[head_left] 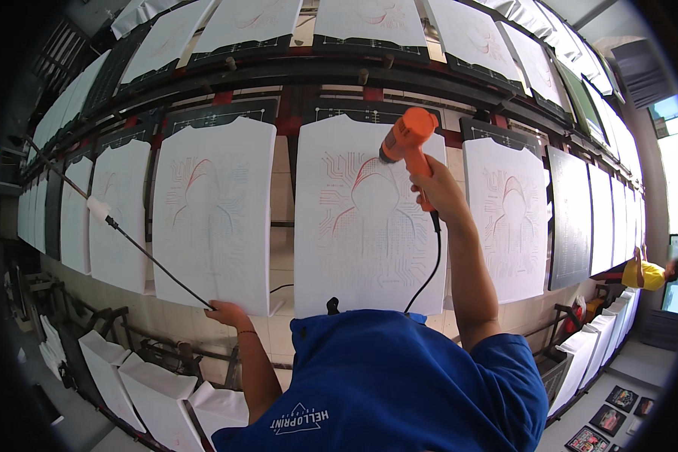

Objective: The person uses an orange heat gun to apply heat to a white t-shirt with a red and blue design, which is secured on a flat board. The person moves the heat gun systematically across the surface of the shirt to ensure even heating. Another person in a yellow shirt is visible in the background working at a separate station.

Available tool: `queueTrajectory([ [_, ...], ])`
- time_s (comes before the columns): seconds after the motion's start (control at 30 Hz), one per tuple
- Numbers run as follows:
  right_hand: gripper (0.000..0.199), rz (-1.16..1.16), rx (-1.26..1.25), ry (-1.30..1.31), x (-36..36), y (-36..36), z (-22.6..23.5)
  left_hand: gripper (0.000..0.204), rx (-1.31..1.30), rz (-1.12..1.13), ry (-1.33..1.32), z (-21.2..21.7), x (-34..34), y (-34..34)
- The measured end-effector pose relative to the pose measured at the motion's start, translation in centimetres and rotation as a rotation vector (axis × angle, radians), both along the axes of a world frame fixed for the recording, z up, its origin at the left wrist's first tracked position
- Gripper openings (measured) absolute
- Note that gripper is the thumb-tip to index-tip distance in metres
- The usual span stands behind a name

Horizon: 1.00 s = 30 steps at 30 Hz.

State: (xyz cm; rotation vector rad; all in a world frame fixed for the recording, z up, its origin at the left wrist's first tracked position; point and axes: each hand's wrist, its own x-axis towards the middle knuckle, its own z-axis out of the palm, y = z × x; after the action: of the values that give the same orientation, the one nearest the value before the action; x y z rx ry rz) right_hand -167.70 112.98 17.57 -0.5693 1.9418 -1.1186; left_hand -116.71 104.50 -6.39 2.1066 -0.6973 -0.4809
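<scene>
Filling the right grip (442, 193) is an orange heat gun (413, 137).

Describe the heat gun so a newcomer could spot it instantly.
From the blue top, look up to the white shirt directly ahead. Over its upper right, the right hand grips the heat gun: pistol-shaped, its bright orange standing out from the surrounding white.

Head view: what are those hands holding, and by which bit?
The right hand holds the orange heat gun by its handle. The left hand is at the black cord; its grip is unclear.
</scene>
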Motion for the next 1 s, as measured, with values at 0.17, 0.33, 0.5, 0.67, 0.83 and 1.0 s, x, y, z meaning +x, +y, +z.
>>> queueTrajectory([
  [0.17,0.037,0.033,-0.021,-0.047,-0.3,0.7,-1.4,0.06,-0.014,-0.016,0.013,0.1,0.0,0.1],
  [0.33,0.037,-0.046,0.074,-0.067,0.5,5.7,0.7,0.059,-0.022,-0.016,0.039,0.0,0.0,0.3],
  [0.5,0.038,-0.221,0.022,-0.046,-0.1,9.7,0.7,0.06,0.018,-0.011,0.04,0.4,-0.2,0.2],
  [0.67,0.04,-0.172,0.034,-0.065,1.6,9.1,-0.1,0.061,0.03,-0.017,0.055,0.4,0.1,0.1],
  [0.83,0.042,-0.095,0.005,-0.112,3.8,8.0,0.0,0.058,-0.001,-0.093,0.08,-0.7,1.6,0.2],
  [1.0,0.043,-0.226,0.001,-0.031,2.1,10.7,0.0,0.058,-0.06,-0.142,0.004,-2.8,5.1,-0.8],
])
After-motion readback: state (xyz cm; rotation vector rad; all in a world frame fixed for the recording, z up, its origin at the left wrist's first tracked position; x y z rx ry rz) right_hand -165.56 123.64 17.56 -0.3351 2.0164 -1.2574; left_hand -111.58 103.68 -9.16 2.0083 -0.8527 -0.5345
